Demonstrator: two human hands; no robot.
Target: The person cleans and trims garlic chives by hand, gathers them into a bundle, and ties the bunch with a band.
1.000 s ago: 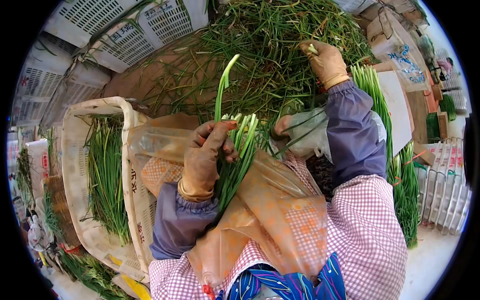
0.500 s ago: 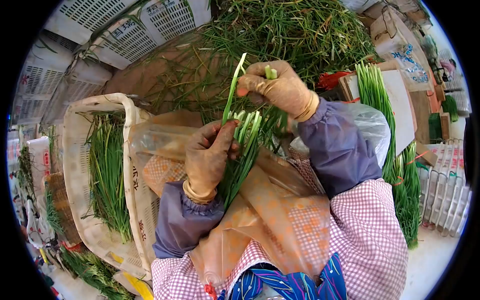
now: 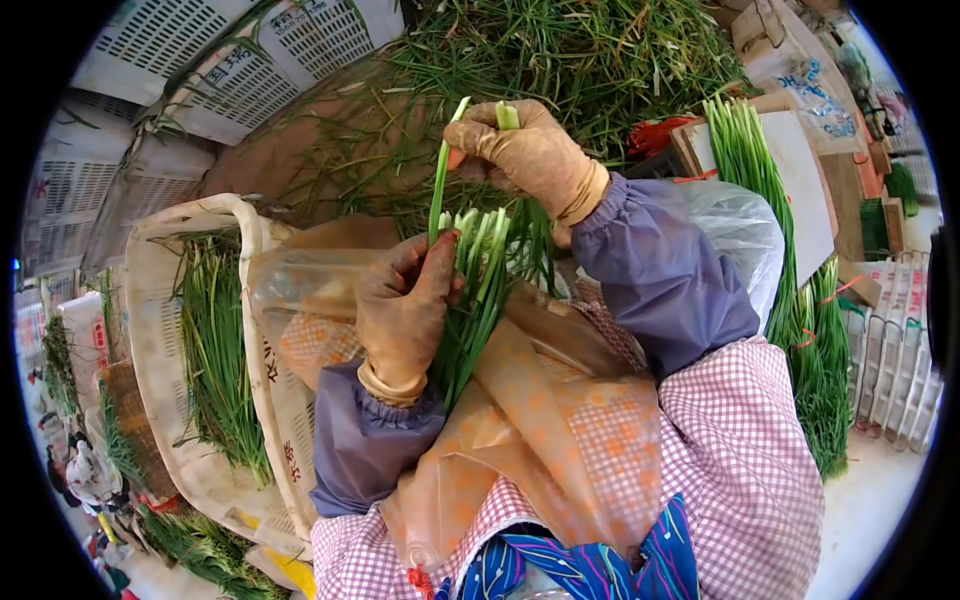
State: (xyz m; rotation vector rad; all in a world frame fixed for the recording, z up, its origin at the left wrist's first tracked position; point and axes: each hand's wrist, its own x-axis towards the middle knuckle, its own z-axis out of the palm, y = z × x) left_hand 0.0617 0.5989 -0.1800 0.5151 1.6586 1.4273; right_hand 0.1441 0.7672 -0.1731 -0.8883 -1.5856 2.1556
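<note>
My left hand [image 3: 403, 315], in a stained tan glove, is closed round a bunch of garlic chives [image 3: 478, 290], pale cut ends upward and green leaves hanging over my lap. A single chive stalk [image 3: 439, 185] rises from its thumb and fingertips. Above it, my right hand [image 3: 535, 160], gloved alike, has its thumb and forefinger at the upper part of that stalk. Pale stalk ends [image 3: 507, 116] poke out of the same fist, and green leaves hang below it. An orange-patterned plastic apron [image 3: 560, 420] covers my lap under the bunch.
At left stands a white plastic crate [image 3: 262, 300] with garlic chives [image 3: 215, 350] inside. A heap of loose leaves [image 3: 570, 60] lies ahead. On the right, chive bundles [image 3: 745, 160] rest on a white board [image 3: 800, 190]. White slotted crates [image 3: 235, 85] stand at upper left.
My right hand has shifted left and slightly up, its thumb and forefinger now at the upper part of the single stalk. My left hand with the bunch has moved slightly left.
</note>
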